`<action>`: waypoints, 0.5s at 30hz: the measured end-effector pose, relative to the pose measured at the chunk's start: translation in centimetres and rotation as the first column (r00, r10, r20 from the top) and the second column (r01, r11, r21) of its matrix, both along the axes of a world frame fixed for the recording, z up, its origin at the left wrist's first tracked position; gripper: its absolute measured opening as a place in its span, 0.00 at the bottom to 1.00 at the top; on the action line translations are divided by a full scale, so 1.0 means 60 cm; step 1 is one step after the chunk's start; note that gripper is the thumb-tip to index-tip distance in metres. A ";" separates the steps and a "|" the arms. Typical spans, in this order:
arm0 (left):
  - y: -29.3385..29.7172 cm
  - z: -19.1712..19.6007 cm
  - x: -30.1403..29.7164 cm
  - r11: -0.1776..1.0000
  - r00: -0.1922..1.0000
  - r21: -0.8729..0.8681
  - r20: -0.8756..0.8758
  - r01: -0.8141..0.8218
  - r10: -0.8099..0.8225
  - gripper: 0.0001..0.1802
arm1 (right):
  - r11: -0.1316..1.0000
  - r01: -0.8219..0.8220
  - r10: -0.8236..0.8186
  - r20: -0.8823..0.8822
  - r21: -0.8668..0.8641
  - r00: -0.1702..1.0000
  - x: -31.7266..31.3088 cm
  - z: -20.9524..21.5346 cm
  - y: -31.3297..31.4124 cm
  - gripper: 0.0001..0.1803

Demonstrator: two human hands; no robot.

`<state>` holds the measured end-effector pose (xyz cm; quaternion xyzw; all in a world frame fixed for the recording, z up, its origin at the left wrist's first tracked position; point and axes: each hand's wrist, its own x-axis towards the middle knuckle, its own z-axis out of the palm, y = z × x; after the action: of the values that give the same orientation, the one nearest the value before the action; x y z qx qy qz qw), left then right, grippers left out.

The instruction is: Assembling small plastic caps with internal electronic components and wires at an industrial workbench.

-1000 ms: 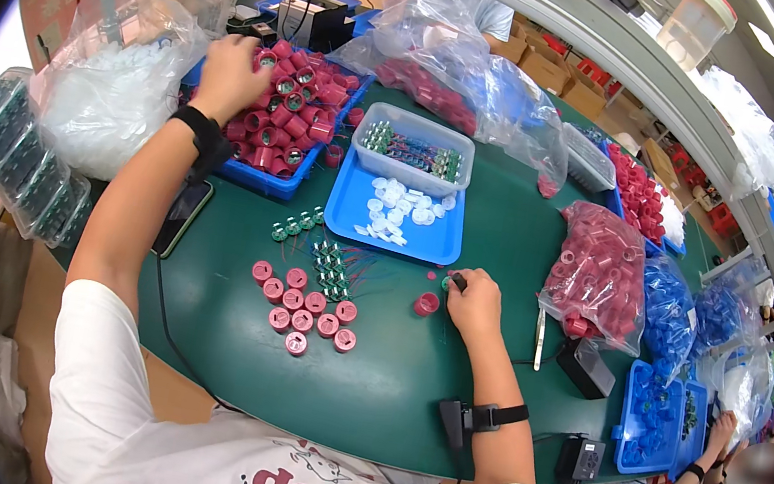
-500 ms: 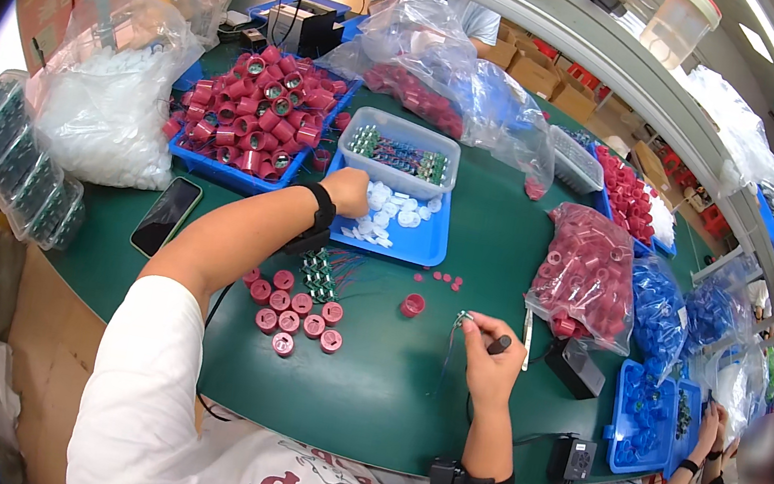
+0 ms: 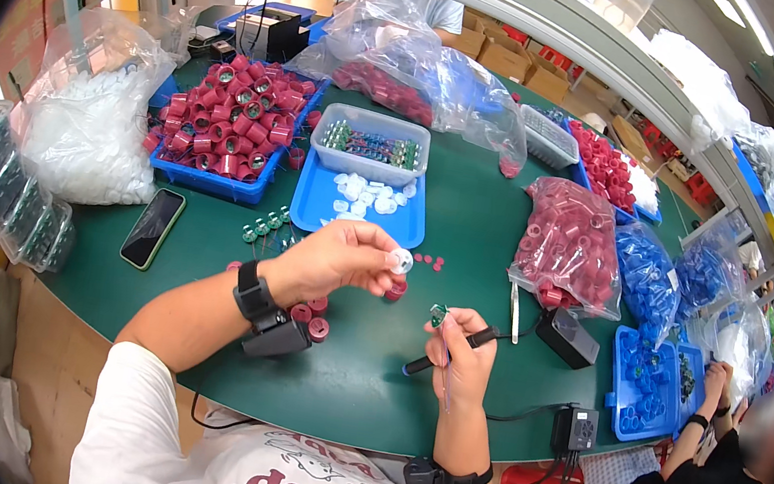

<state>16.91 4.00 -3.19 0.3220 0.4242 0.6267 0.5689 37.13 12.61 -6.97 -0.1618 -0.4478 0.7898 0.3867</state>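
1. Your left hand (image 3: 334,259): fingers pinched on a white cap (image 3: 401,261), raised above the table (image 3: 474,205) middle.
2. Your right hand (image 3: 463,350): fingers closed around a black pen tool (image 3: 451,350), small green part (image 3: 437,315) at its tip.

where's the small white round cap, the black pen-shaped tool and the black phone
small white round plastic cap (image 3: 401,261), head view, its round face at the left fingertips
black pen-shaped tool (image 3: 446,354), head view, mid-shaft in the right hand
flat black phone (image 3: 152,227), head view, screen centre
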 end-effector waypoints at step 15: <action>-0.018 -0.052 0.092 0.959 0.989 0.241 0.014 -0.147 0.148 0.08 | 0.975 0.076 -0.103 0.122 0.211 0.987 0.022 0.008 -0.026 0.04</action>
<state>22.41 2.92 -6.33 0.3576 0.3689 0.7136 0.4763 38.47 11.03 -6.49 -0.1932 -0.5438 0.7085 0.4061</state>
